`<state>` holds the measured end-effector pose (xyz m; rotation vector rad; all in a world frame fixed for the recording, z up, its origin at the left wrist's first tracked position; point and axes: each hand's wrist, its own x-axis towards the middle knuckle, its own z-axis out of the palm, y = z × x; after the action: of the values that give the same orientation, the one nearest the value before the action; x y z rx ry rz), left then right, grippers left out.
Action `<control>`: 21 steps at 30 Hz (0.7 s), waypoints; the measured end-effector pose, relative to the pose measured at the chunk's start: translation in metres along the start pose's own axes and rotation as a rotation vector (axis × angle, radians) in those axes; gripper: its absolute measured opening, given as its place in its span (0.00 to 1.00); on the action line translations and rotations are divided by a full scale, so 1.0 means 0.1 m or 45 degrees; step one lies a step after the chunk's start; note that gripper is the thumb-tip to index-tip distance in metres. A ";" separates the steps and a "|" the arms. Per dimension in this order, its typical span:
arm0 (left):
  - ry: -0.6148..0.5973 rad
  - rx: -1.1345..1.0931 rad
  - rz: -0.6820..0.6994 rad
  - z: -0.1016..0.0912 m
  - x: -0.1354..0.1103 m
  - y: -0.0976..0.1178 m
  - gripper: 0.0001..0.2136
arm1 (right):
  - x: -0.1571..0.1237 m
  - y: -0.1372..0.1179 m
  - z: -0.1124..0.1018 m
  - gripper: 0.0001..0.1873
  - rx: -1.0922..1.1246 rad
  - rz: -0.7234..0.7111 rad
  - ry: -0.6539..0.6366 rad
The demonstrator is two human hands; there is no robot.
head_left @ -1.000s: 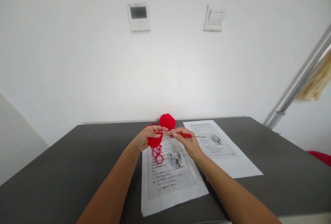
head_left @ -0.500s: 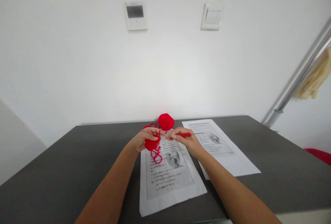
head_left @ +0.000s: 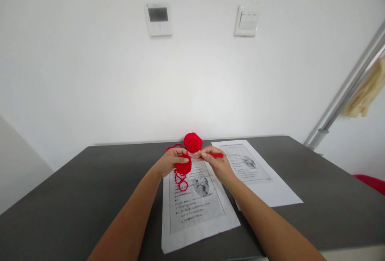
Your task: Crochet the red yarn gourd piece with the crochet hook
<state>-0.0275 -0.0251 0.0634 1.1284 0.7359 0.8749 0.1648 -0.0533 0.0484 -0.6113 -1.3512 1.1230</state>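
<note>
Between the thumb and fingers of my left hand is a small round red crochet piece. Loops of red yarn hang below it over the printed sheet. My right hand is closed round a crochet hook with a red grip. One thin metal end of the hook sticks out to the right, and the other points left at the crochet piece. Whether its tip is in a stitch I cannot tell. Behind both hands rests a red ball of yarn, near the wall.
Under my hands lies a printed sheet, with a second sheet to its right on the dark table. The wall bears a panel with a screen and a light switch. A metal pole slants at the right.
The crochet piece in my left hand has shifted slightly right and turned, showing more of its round face. The hook's left end is now closer to it.
</note>
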 end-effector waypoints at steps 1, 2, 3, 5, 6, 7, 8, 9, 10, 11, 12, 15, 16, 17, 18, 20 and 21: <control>0.004 0.005 0.009 0.01 0.01 0.00 0.13 | -0.01 0.01 0.00 0.08 -0.100 -0.069 0.019; 0.003 0.009 0.023 0.03 0.01 -0.01 0.13 | -0.02 0.03 0.01 0.07 -0.211 -0.143 0.025; 0.000 0.014 0.036 0.05 0.02 -0.01 0.14 | -0.03 0.04 0.00 0.06 -0.320 -0.213 0.012; -0.016 0.035 0.051 0.09 0.02 -0.01 0.15 | -0.05 0.04 0.00 0.06 -0.499 -0.341 -0.059; -0.023 0.051 0.053 0.10 0.02 -0.01 0.15 | -0.05 0.04 -0.01 0.06 -0.562 -0.392 -0.098; -0.030 0.070 0.053 0.11 0.02 -0.01 0.15 | -0.05 0.04 -0.01 0.06 -0.609 -0.427 -0.130; -0.035 0.089 0.054 0.12 0.02 -0.01 0.16 | -0.05 0.04 -0.02 0.06 -0.638 -0.445 -0.149; -0.037 0.107 0.059 0.13 0.02 -0.01 0.16 | -0.05 0.04 -0.02 0.06 -0.648 -0.446 -0.153; -0.028 0.119 0.069 0.13 0.03 -0.02 0.17 | -0.05 0.04 -0.03 0.07 -0.638 -0.431 -0.142; -0.010 0.126 0.081 0.13 0.03 -0.02 0.17 | -0.04 0.04 -0.03 0.07 -0.613 -0.405 -0.122; 0.013 0.131 0.091 0.12 0.04 -0.03 0.17 | -0.04 0.04 -0.03 0.07 -0.579 -0.376 -0.102; 0.091 0.134 0.121 0.12 0.05 -0.04 0.17 | -0.01 0.06 -0.04 0.06 -0.494 -0.305 -0.047; 0.111 0.135 0.129 0.12 0.06 -0.04 0.17 | -0.01 0.06 -0.05 0.06 -0.478 -0.289 -0.036; 0.129 0.135 0.135 0.12 0.06 -0.04 0.17 | 0.00 0.06 -0.05 0.06 -0.465 -0.276 -0.031; 0.145 0.136 0.140 0.12 0.06 -0.04 0.17 | 0.00 0.06 -0.05 0.06 -0.452 -0.263 -0.031; 0.173 0.137 0.144 0.13 0.06 -0.04 0.16 | 0.00 0.05 -0.05 0.06 -0.427 -0.248 -0.033; 0.184 0.136 0.147 0.14 0.05 -0.04 0.16 | 0.00 0.05 -0.06 0.06 -0.417 -0.246 -0.031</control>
<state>-0.0126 -0.0271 0.0632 1.2209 0.8512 1.0325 0.1688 -0.0495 0.0429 -0.6869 -1.5944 0.7617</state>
